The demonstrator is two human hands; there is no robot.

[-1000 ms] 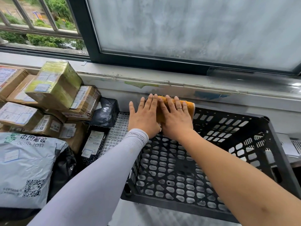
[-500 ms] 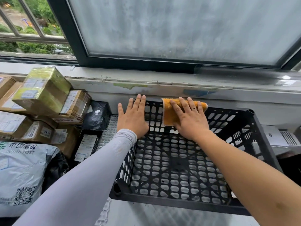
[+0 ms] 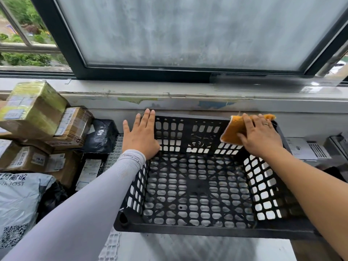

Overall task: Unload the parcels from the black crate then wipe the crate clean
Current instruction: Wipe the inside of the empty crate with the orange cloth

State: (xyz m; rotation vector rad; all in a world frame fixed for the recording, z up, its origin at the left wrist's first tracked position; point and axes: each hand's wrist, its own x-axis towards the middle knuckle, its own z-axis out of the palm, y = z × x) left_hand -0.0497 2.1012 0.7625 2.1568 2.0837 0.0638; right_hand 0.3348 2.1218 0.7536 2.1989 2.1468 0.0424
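The black perforated crate (image 3: 197,187) stands before me under the window, with nothing inside it. My left hand (image 3: 140,135) lies flat with straight fingers on the crate's far left corner. At the far right corner my right hand (image 3: 260,136) presses an orange cloth (image 3: 232,131) against the inside of the far wall, fingers spread over it. The parcels (image 3: 35,110) sit stacked to the left of the crate: several taped cardboard boxes, a black bag (image 3: 100,135) and a grey postal bag (image 3: 17,202).
A window ledge (image 3: 188,95) and a frosted pane run along the back. A white grid mat (image 3: 114,149) lies under the crate's left side. White and grey boxes (image 3: 308,149) stand to the right of the crate. The pale tabletop (image 3: 188,249) shows in front.
My right hand has slid the orange cloth to the right along the crate's far wall, from the left part to the right corner. My left hand has stayed at the left corner.
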